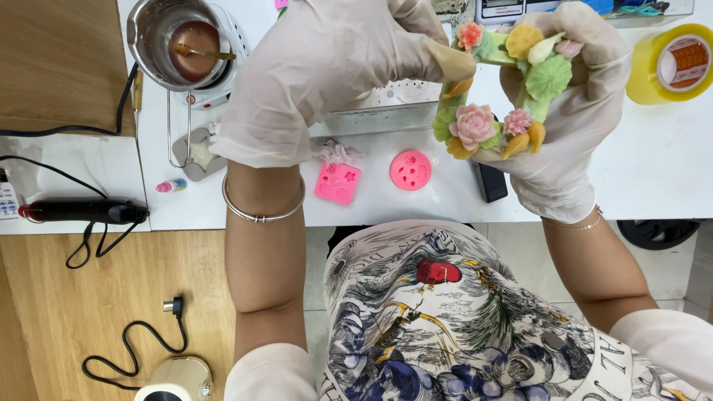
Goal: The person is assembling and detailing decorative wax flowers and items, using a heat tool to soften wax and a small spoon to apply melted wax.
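White tabletop (653, 178) runs across the upper part of the view, with a wooden floor (67, 297) below its near edge and a lower white shelf on the left carrying a black wand-shaped tool (82, 212) with its cord. Both hands wear thin pale gloves and are raised above the tabletop's near edge. The right hand (572, 111) cradles a wreath (505, 89) of green leaves set with pink, orange and yellow flowers, its fingers curled round the outer side of the ring. The left hand (327, 67) is clenched into a pinch, thumb and fingertips closing on the wreath's upper left part beside an orange-pink flower. A silver bangle (261, 212) circles the left wrist. On the tabletop under the hands lie a square pink mould (337, 183) and a round pink mould (411, 170), just apart from each other. Toward the far left corner stands a metal pot (182, 41) of brown liquid with a stick resting in it, on a small white heater. A roll of yellow tape (672, 63) sits near the right edge. A small pink-capped bottle (171, 186) lies near the tabletop's left edge.
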